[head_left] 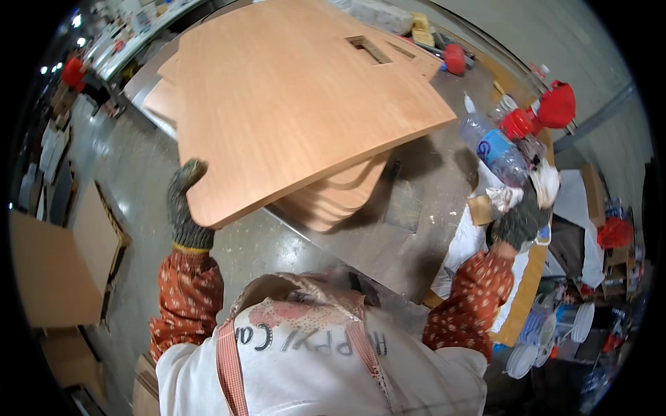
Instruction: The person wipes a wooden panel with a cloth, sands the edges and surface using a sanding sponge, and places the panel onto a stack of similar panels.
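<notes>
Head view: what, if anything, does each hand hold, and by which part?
The left hand holds the wooden board by its near left corner; whether the right hand holds anything cannot be told.

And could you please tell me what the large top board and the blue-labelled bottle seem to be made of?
Top board: probably wood or veneer, smooth, given its tan, faintly streaked face. Bottle: likely glossy plastic, given its see-through, shiny wall.
</notes>
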Demonstrator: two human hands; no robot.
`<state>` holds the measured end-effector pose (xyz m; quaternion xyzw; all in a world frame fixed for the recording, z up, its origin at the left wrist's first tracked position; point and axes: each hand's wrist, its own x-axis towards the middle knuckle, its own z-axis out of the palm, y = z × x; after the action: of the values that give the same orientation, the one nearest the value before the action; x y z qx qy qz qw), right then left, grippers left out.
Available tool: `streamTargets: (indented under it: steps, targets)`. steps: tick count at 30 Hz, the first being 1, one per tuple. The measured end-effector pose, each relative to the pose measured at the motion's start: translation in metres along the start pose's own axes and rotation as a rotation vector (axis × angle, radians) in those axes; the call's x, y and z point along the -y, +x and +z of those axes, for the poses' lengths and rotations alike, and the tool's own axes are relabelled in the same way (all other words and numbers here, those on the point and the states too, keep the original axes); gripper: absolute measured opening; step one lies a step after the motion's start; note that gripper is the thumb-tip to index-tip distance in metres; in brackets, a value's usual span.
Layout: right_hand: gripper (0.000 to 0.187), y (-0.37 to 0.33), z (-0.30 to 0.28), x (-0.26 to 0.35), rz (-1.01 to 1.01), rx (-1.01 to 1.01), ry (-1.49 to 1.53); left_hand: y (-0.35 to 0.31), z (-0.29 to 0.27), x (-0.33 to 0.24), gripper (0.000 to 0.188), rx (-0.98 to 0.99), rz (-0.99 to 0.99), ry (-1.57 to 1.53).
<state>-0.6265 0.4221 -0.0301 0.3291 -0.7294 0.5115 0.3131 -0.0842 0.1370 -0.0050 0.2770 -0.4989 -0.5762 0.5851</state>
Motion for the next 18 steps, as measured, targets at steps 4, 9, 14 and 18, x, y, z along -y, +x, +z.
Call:
streamTargets:
  steps: [4,9,14,18]
  targets:
    - [0.052,0.045,0.054,0.076,-0.155,0.367,-0.382,0.006,0.039,-0.021,0.035,-0.137,-0.234,-0.274]
    - [0.049,0.084,0.086,0.126,-0.267,0.570,-0.492,0.010,0.055,-0.036,0.054,0.018,-0.406,-0.452]
    - [0.048,0.088,0.074,0.202,-0.120,0.466,-0.042,0.004,0.039,-0.016,0.053,0.402,-0.214,-0.548]
    - [0.040,0.027,0.082,0.296,-0.192,0.793,-0.294,0.002,0.030,0.010,0.052,0.403,0.264,0.293]
